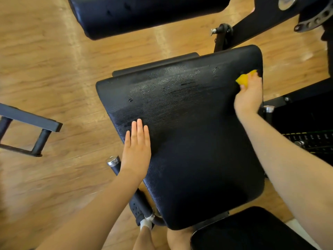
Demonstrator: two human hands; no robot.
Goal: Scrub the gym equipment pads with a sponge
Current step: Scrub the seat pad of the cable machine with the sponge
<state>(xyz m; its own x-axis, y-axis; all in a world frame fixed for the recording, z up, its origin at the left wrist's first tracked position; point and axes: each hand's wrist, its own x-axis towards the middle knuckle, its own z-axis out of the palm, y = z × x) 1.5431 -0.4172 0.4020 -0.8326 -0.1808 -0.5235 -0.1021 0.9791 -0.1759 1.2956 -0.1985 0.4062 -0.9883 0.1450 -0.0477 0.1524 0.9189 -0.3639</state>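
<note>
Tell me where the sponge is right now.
The yellow sponge is in the right hand, pressed on the far right corner of the big black pad.

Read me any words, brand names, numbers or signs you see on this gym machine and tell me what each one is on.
No text can be read.
Black weight stack at the right edge: small pale marks on the plates, too small and blurred to read.
Round silver metal disc on the black frame at top right: no legible writing.
Large black textured vinyl pad, yellow sponge: no print.
</note>
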